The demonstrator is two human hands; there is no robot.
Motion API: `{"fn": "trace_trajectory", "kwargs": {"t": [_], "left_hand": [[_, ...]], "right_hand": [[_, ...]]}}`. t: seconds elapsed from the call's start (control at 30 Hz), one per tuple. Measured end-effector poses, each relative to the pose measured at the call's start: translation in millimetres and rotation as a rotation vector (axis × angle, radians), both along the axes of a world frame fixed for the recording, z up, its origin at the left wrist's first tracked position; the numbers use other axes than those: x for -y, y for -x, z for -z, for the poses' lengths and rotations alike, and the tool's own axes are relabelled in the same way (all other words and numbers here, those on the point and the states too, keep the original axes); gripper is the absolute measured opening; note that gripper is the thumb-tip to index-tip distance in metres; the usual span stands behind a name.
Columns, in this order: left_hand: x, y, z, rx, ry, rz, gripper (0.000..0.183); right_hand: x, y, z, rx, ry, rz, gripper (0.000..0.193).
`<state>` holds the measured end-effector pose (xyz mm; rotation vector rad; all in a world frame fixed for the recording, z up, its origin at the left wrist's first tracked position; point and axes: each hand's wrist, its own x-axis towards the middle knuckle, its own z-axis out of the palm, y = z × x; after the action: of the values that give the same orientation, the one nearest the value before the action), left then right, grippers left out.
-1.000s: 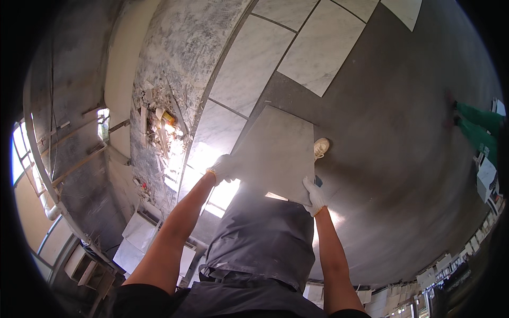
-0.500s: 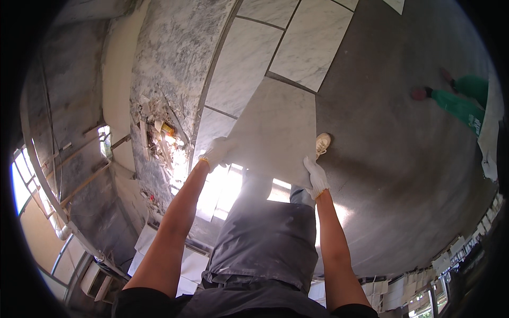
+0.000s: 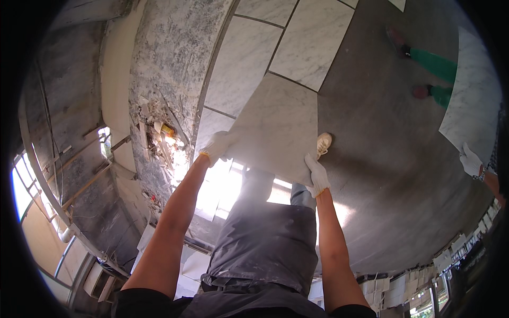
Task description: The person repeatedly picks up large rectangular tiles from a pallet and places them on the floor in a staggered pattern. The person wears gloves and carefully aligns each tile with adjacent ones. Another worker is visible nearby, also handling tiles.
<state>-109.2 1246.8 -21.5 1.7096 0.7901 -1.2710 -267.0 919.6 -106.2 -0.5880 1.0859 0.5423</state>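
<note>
A large pale marble-patterned tile (image 3: 275,127) is held in front of my legs, its far edge close to the tiles lying on the floor. My left hand (image 3: 216,148), in a white work glove, grips its left edge. On the right edge my gloved right hand (image 3: 316,175) is closed around the side, thumb on the upper face. The fingers under the tile are hidden on both sides. Beyond it lie floor tiles (image 3: 310,45) of the same marble look, with narrow dark gaps between them. My shoe (image 3: 324,144) shows beside the tile's right edge.
Rubble and scraps (image 3: 161,130) lie along the wall at left. At right, a co-worker in green trousers (image 3: 435,66) carries another marble tile (image 3: 474,100) with a gloved hand (image 3: 470,160). Bare grey floor (image 3: 382,175) stretches between us. Pale stacked pieces (image 3: 379,291) line the lower right.
The co-worker has stepped farther into view from the right, bringing more of their tile and a gloved hand into sight. My tile has shifted very slightly away from me; my grip looks the same.
</note>
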Motion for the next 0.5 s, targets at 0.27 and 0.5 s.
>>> {"fn": "trace_trajectory", "kwargs": {"t": [0.27,0.5], "left_hand": [[4,-4,2,0.014,-0.05,0.025,0.053],[2,-12,-4,0.025,-0.084,0.032,0.052]], "right_hand": [[-3,3,13,-0.028,0.011,-0.002,0.038],[-7,-2,9,-0.029,-0.002,-0.02,0.033]]}}
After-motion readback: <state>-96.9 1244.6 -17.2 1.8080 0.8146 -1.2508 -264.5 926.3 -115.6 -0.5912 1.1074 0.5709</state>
